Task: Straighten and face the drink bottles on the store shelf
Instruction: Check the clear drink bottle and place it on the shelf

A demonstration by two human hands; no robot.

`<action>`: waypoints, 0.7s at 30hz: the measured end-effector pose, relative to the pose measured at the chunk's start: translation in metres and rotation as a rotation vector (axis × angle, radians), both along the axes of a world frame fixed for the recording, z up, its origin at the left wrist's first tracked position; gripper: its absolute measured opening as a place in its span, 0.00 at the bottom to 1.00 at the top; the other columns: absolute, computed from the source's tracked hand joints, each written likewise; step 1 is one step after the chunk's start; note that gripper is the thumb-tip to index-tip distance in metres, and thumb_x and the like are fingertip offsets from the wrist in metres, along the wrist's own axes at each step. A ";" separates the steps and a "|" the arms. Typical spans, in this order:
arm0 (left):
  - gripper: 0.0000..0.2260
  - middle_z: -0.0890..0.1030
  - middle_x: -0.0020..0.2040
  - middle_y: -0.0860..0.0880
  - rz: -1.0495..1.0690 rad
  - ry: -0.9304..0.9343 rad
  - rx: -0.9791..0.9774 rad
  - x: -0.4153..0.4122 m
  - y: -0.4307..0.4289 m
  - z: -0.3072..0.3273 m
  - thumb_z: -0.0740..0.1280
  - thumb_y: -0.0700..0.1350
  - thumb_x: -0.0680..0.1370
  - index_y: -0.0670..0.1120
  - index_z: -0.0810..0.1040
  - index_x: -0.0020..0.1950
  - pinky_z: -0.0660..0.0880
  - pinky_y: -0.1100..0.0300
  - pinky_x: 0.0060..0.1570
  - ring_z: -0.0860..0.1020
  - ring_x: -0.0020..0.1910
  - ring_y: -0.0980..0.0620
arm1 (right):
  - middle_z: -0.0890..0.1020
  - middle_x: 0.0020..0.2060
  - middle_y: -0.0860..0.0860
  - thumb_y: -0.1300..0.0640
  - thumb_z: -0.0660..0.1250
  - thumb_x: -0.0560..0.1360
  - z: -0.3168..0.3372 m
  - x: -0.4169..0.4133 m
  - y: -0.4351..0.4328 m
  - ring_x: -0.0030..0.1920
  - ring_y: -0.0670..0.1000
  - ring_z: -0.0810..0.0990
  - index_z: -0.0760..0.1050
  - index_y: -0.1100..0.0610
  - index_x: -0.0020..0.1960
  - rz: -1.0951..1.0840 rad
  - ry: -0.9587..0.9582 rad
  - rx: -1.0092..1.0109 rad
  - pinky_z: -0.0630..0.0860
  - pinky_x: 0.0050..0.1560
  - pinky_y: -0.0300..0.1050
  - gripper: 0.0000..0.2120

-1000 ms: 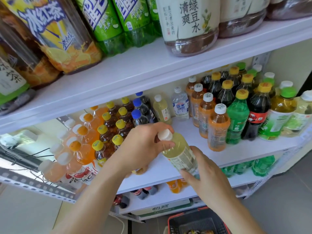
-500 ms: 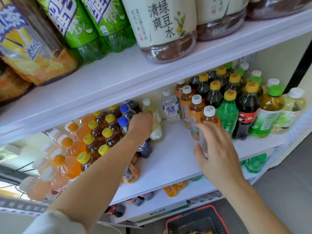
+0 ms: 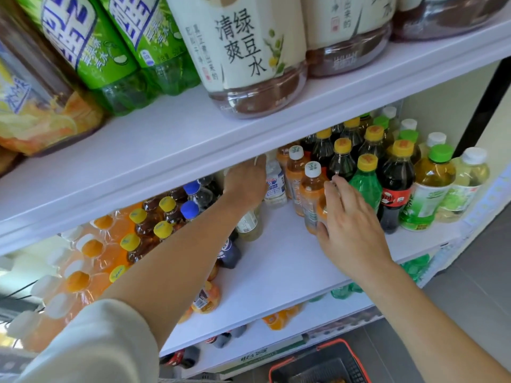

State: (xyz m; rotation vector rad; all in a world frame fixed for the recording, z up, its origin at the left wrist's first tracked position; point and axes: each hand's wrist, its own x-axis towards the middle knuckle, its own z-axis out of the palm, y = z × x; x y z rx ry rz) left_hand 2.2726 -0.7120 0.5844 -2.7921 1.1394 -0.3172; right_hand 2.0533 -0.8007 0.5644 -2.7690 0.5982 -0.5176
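On the middle shelf my left hand reaches far back and grips the top of a pale yellow bottle, which stands upright beside a clear water bottle. My right hand wraps the front orange tea bottle of a row. Its thumb lies on the bottle's left side and its fingers cover the cap. Just behind stands a second orange tea bottle with a white cap.
Green soda, cola and green tea bottles crowd the shelf's right end. Yellow-capped and blue-capped bottles and orange drinks fill the left. Large bottles load the upper shelf. A red basket sits on the floor.
Both hands held the pale yellow bottle in front of the shelf. My left hand then carried it to the back of the shelf, and my right hand let go and moved onto the front orange bottle.
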 end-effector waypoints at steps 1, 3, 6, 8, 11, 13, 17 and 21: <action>0.27 0.71 0.70 0.44 0.011 0.075 -0.039 0.004 -0.011 -0.001 0.68 0.43 0.76 0.45 0.64 0.74 0.75 0.46 0.59 0.71 0.66 0.40 | 0.61 0.74 0.61 0.58 0.68 0.74 0.000 0.000 0.000 0.74 0.60 0.62 0.59 0.65 0.75 0.008 0.000 0.002 0.65 0.71 0.57 0.34; 0.26 0.70 0.71 0.44 0.061 0.186 -0.058 0.013 -0.028 -0.004 0.68 0.43 0.77 0.45 0.64 0.73 0.74 0.51 0.58 0.72 0.66 0.41 | 0.59 0.75 0.60 0.57 0.67 0.74 0.000 -0.002 0.000 0.75 0.59 0.60 0.57 0.64 0.76 0.022 -0.002 0.018 0.65 0.71 0.56 0.35; 0.20 0.73 0.62 0.45 0.101 0.220 -0.080 0.019 -0.036 -0.008 0.69 0.43 0.78 0.46 0.68 0.68 0.69 0.57 0.44 0.75 0.53 0.45 | 0.59 0.76 0.59 0.59 0.67 0.74 -0.001 -0.010 0.002 0.76 0.58 0.58 0.57 0.63 0.76 0.036 -0.040 0.050 0.65 0.72 0.55 0.35; 0.17 0.74 0.51 0.49 0.051 0.272 -0.094 0.012 -0.030 -0.011 0.70 0.49 0.77 0.46 0.69 0.61 0.69 0.57 0.40 0.72 0.45 0.49 | 0.62 0.74 0.59 0.62 0.67 0.74 -0.002 -0.019 0.005 0.75 0.58 0.60 0.60 0.63 0.75 0.041 -0.114 0.093 0.67 0.70 0.56 0.33; 0.16 0.73 0.38 0.50 -0.044 0.265 -0.066 -0.020 -0.008 -0.018 0.66 0.54 0.79 0.46 0.64 0.54 0.68 0.56 0.31 0.72 0.34 0.50 | 0.66 0.72 0.57 0.64 0.68 0.73 -0.011 -0.036 0.015 0.72 0.59 0.66 0.66 0.60 0.73 0.091 -0.258 0.185 0.72 0.67 0.56 0.29; 0.15 0.71 0.37 0.48 -0.027 0.183 -0.118 -0.042 0.011 -0.017 0.62 0.55 0.80 0.44 0.66 0.56 0.72 0.54 0.32 0.75 0.35 0.44 | 0.69 0.70 0.55 0.63 0.68 0.73 -0.018 -0.046 0.026 0.69 0.57 0.69 0.68 0.58 0.71 0.114 -0.333 0.273 0.75 0.63 0.55 0.27; 0.11 0.76 0.35 0.47 0.039 0.166 -0.634 -0.083 0.049 0.009 0.63 0.53 0.78 0.45 0.75 0.48 0.67 0.55 0.33 0.76 0.36 0.42 | 0.72 0.67 0.45 0.51 0.70 0.75 -0.022 -0.061 0.031 0.67 0.45 0.70 0.69 0.48 0.68 0.031 -0.330 0.836 0.72 0.67 0.51 0.23; 0.14 0.70 0.29 0.55 0.188 0.625 -1.179 -0.133 0.086 0.035 0.61 0.55 0.72 0.44 0.71 0.38 0.66 0.63 0.27 0.68 0.29 0.58 | 0.82 0.59 0.54 0.42 0.69 0.67 -0.004 -0.069 0.030 0.56 0.55 0.82 0.79 0.49 0.59 -0.005 -0.195 1.922 0.82 0.47 0.55 0.23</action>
